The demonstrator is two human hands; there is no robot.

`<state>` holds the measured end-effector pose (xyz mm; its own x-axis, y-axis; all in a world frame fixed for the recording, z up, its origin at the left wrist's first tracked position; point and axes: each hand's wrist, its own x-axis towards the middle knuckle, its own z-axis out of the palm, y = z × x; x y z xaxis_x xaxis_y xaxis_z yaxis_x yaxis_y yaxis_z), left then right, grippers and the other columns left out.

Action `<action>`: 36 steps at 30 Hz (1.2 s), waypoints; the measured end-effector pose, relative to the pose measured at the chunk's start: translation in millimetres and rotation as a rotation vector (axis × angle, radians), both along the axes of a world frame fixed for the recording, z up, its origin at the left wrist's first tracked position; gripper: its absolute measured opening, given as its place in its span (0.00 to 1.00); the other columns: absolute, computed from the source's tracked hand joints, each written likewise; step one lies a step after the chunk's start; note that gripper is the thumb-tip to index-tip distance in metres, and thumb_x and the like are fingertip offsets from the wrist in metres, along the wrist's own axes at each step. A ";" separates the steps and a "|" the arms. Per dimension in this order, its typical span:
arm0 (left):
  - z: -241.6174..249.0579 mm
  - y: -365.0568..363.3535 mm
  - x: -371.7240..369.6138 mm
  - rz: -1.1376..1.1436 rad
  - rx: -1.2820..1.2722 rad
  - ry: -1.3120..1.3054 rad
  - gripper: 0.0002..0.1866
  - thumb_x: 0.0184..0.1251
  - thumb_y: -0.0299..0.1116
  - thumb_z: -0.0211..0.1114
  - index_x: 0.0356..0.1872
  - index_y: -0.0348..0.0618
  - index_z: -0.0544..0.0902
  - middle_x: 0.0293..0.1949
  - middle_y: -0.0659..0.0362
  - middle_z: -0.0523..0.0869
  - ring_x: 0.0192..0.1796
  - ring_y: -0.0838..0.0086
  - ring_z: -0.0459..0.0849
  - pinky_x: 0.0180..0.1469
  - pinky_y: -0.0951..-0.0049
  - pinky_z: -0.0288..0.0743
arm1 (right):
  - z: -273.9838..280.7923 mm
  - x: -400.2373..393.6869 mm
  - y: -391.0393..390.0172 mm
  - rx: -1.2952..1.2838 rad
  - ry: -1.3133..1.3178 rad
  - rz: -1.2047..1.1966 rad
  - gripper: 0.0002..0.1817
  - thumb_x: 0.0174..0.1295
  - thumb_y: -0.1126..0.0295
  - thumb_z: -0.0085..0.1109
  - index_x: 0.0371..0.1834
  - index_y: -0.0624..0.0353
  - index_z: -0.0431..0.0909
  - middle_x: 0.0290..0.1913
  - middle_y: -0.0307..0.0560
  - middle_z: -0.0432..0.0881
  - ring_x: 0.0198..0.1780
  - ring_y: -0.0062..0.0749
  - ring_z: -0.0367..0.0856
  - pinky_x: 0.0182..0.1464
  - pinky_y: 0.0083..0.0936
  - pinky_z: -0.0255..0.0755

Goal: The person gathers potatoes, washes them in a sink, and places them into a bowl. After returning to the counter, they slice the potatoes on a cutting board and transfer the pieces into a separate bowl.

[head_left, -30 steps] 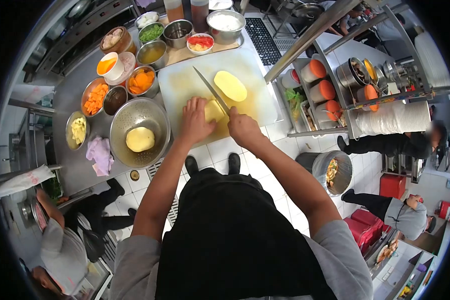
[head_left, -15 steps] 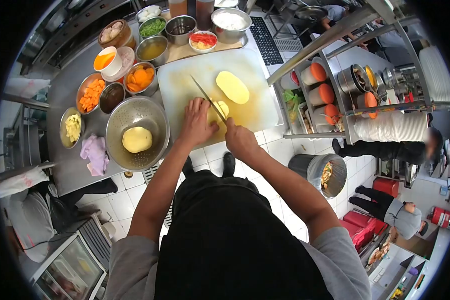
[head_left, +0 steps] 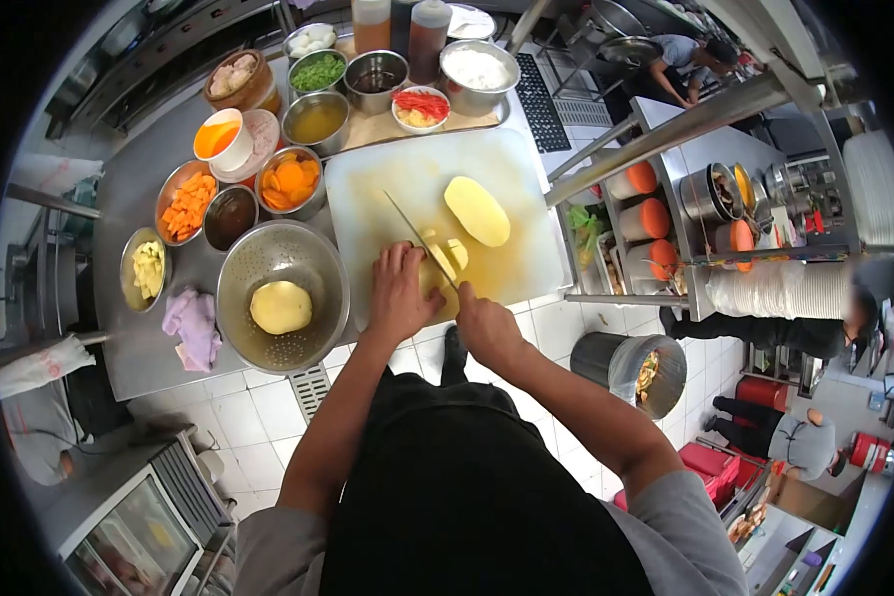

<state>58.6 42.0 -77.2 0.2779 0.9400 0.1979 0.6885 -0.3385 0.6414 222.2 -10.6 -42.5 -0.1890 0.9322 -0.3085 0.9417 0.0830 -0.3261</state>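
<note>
On the white cutting board, my right hand grips the handle of a kitchen knife, its blade slanting away to the upper left. Curled fingers of my left hand press on a peeled potato piece, mostly hidden by the hand and blade. Against the blade's right side are cut potato pieces. Farther up the board lies a larger peeled potato, apparently a half with its flat face up. Left of the board, a perforated steel colander holds another peeled potato.
Bowls of diced carrot, sliced carrot, dark sauce and diced potato stand left of the board. A purple cloth lies by the colander. A lined bin stands at right; other people are around.
The view has shifted slightly, so the board sits lower and farther right. More cut potato shows beside the blade. Both hands keep their holds.
</note>
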 end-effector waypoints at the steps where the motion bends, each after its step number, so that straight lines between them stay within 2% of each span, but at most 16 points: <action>1: 0.8 -0.1 0.1 0.000 -0.011 0.003 0.30 0.42 0.32 0.74 0.51 0.41 0.74 0.51 0.50 0.73 0.57 0.51 0.72 0.59 0.52 0.66 | -0.1 -1.4 0.6 -0.005 -0.014 -0.020 0.09 0.66 0.73 0.50 0.46 0.66 0.67 0.24 0.62 0.83 0.27 0.56 0.86 0.29 0.46 0.81; 4: 4.5 1.0 0.1 -0.003 -0.062 -0.003 0.30 0.42 0.30 0.73 0.52 0.39 0.74 0.52 0.49 0.73 0.58 0.50 0.71 0.61 0.51 0.65 | -1.1 0.6 -0.4 0.024 0.011 -0.015 0.10 0.66 0.72 0.49 0.46 0.66 0.67 0.23 0.61 0.82 0.26 0.56 0.85 0.28 0.46 0.80; 10: -4.2 2.4 0.4 0.005 0.001 -0.002 0.30 0.43 0.30 0.74 0.51 0.41 0.73 0.51 0.49 0.73 0.57 0.50 0.71 0.61 0.52 0.65 | -47.5 2.5 19.2 0.193 0.053 0.067 0.13 0.69 0.67 0.50 0.49 0.67 0.67 0.27 0.61 0.83 0.28 0.56 0.85 0.30 0.50 0.78; 11: -6.9 1.7 -1.1 0.001 0.013 -0.001 0.30 0.43 0.30 0.74 0.51 0.41 0.73 0.51 0.49 0.73 0.57 0.50 0.71 0.61 0.52 0.65 | -34.7 5.0 29.8 0.023 0.092 0.008 0.14 0.69 0.66 0.51 0.50 0.67 0.68 0.29 0.64 0.83 0.31 0.59 0.84 0.32 0.52 0.77; 12: -8.7 2.4 -4.6 -0.022 0.009 -0.050 0.30 0.43 0.29 0.74 0.52 0.40 0.73 0.52 0.49 0.73 0.58 0.50 0.71 0.61 0.52 0.65 | -54.6 25.4 33.4 0.166 0.318 0.112 0.14 0.68 0.66 0.52 0.48 0.66 0.67 0.29 0.66 0.82 0.31 0.62 0.83 0.31 0.53 0.76; 14: -5.0 3.4 -15.8 -0.044 0.015 -0.093 0.31 0.44 0.29 0.74 0.52 0.40 0.73 0.52 0.48 0.72 0.58 0.49 0.71 0.62 0.52 0.65 | -39.2 34.0 42.3 0.071 0.274 0.048 0.13 0.67 0.67 0.52 0.46 0.65 0.67 0.28 0.66 0.82 0.30 0.63 0.83 0.31 0.54 0.75; 16: -3.1 -4.6 -24.6 -0.074 -0.014 -0.058 0.32 0.45 0.28 0.74 0.55 0.39 0.71 0.55 0.46 0.70 0.62 0.48 0.68 0.66 0.53 0.64 | -30.0 32.1 39.3 0.116 0.239 0.031 0.13 0.67 0.67 0.52 0.46 0.65 0.67 0.26 0.66 0.82 0.29 0.62 0.82 0.31 0.54 0.75; 21: -0.7 -4.4 -27.4 -0.111 -0.046 -0.050 0.32 0.45 0.27 0.74 0.55 0.37 0.71 0.56 0.45 0.70 0.61 0.47 0.69 0.65 0.52 0.64 | 2.4 14.8 21.9 0.168 0.163 0.018 0.12 0.65 0.68 0.53 0.45 0.65 0.66 0.23 0.63 0.81 0.27 0.62 0.82 0.31 0.54 0.77; 28: 5.7 -3.7 -27.6 -0.139 -0.023 -0.009 0.33 0.45 0.31 0.73 0.55 0.35 0.70 0.53 0.45 0.71 0.60 0.46 0.69 0.65 0.52 0.65 | 8.0 -10.0 6.8 0.072 0.087 0.001 0.13 0.66 0.68 0.54 0.46 0.65 0.67 0.25 0.63 0.83 0.29 0.59 0.85 0.34 0.51 0.79; 36: 11.3 -0.7 -25.2 -0.123 -0.098 0.028 0.35 0.44 0.30 0.75 0.56 0.35 0.71 0.54 0.46 0.71 0.60 0.47 0.70 0.64 0.51 0.66 | 13.6 -18.0 4.6 0.046 0.020 0.018 0.16 0.66 0.68 0.54 0.50 0.68 0.67 0.27 0.63 0.84 0.31 0.58 0.86 0.35 0.48 0.80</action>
<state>33.4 41.2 -65.8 0.3959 0.9131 0.0974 0.6641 -0.3579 0.6564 204.3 -6.0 -28.9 -0.2114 0.9417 -0.2618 0.9333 0.1150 -0.3401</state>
